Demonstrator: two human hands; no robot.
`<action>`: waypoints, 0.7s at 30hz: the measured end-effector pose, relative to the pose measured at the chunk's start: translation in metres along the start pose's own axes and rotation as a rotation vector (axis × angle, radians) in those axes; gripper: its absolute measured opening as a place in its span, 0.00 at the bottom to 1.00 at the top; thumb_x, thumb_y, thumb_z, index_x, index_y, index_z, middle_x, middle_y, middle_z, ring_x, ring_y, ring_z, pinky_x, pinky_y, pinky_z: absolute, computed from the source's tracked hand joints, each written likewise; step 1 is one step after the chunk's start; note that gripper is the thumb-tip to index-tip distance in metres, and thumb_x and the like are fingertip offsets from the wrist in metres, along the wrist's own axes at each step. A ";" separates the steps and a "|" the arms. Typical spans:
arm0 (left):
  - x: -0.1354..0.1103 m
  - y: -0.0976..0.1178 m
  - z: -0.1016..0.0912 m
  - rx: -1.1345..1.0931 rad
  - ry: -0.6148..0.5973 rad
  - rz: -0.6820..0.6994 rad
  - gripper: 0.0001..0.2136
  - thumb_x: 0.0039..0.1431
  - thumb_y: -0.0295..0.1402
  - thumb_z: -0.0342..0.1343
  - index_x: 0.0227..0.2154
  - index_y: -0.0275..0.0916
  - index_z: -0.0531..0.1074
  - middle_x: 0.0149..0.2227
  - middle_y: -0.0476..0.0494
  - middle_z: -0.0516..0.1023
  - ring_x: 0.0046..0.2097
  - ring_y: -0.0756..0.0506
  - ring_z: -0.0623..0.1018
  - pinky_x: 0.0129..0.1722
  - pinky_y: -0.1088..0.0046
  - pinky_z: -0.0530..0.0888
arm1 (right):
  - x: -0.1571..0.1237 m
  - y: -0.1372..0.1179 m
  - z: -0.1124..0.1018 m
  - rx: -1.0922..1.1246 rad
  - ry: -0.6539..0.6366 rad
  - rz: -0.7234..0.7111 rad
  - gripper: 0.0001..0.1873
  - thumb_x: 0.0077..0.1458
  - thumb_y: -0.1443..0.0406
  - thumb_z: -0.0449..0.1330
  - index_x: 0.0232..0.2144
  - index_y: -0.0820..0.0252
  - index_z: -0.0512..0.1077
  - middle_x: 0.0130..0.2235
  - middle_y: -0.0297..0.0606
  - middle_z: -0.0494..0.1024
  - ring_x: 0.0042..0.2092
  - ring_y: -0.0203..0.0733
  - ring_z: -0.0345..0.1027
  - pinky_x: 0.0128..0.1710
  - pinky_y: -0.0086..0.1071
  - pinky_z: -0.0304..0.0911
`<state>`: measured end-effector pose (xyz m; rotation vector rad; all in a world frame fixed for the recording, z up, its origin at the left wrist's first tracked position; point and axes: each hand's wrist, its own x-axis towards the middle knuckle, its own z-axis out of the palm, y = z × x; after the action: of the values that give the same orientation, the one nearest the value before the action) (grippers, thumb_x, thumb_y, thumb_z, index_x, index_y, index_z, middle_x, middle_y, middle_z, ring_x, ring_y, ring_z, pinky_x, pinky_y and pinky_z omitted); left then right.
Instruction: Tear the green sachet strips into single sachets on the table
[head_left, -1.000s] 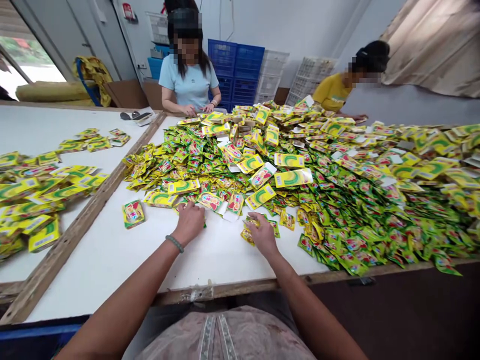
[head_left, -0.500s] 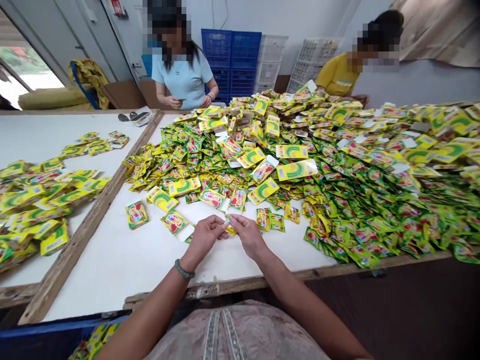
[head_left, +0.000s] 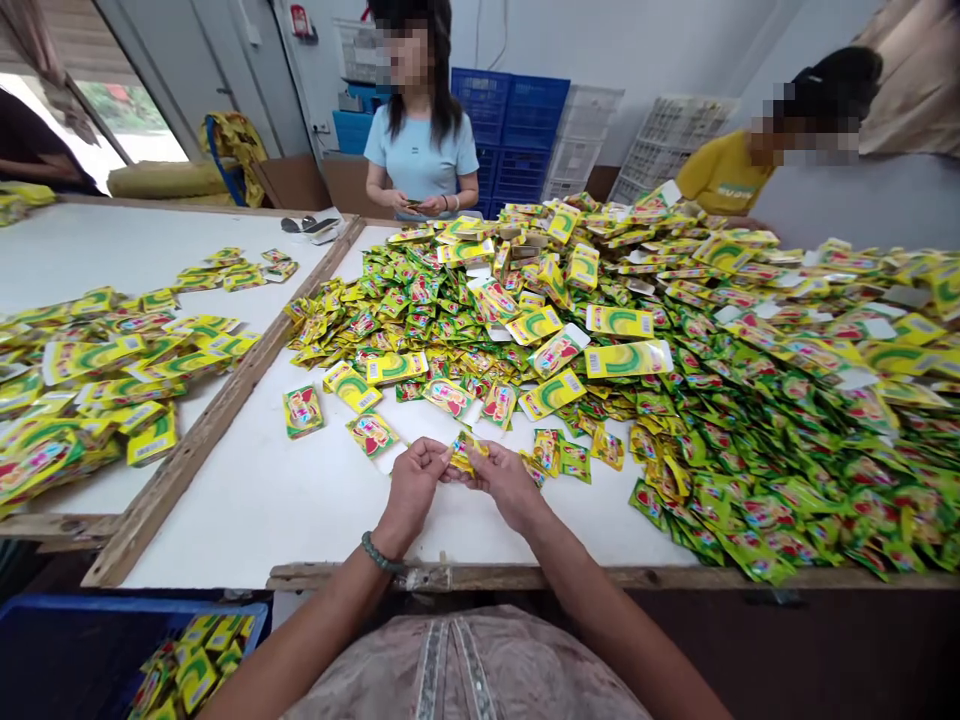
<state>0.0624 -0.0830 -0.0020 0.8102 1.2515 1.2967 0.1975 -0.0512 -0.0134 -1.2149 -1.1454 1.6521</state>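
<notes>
Head cam: L hand (head_left: 415, 482) & R hand (head_left: 511, 484) angled inward, fingers (head_left: 430, 456) pinching yellow pkg (head_left: 466, 452) btwn them.

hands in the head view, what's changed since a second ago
The right hand moved left and the left hand drew back toward the body; once apart, together they now hold at least one yellow sachet. The heap of boxes and sachets and the lone box at the left look unmoved.

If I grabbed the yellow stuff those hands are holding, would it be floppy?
Probably a bit floppy: the yellow wrapping looks thin and crinkly. It may feel slippery, since it looks shiny. Likely light too, being small beside the left hand and right hand.
</notes>
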 end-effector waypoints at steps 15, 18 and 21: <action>0.014 0.034 -0.051 1.072 -0.210 0.309 0.17 0.49 0.42 0.57 0.39 0.37 0.72 0.37 0.38 0.78 0.41 0.38 0.74 0.40 0.62 0.68 | 0.000 0.010 -0.019 -0.646 0.149 -0.352 0.11 0.51 0.57 0.57 0.30 0.59 0.73 0.23 0.30 0.69 0.25 0.34 0.59 0.25 0.26 0.52; 0.019 0.041 -0.067 1.513 -0.333 0.504 0.25 0.46 0.35 0.60 0.50 0.40 0.67 0.50 0.36 0.73 0.57 0.32 0.61 0.53 0.52 0.57 | 0.001 0.014 -0.021 -0.669 0.192 -0.328 0.12 0.49 0.56 0.59 0.30 0.59 0.71 0.19 0.27 0.64 0.23 0.33 0.55 0.23 0.26 0.49; 0.025 0.035 -0.066 1.674 -0.395 0.434 0.22 0.47 0.32 0.59 0.49 0.40 0.68 0.45 0.36 0.75 0.53 0.34 0.65 0.51 0.54 0.57 | 0.002 0.016 -0.019 -0.655 0.193 -0.331 0.11 0.48 0.57 0.60 0.28 0.59 0.70 0.20 0.27 0.64 0.23 0.33 0.56 0.24 0.26 0.49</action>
<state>-0.0137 -0.0669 0.0129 2.4277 1.7149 0.0134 0.2146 -0.0497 -0.0319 -1.4359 -1.7217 0.9096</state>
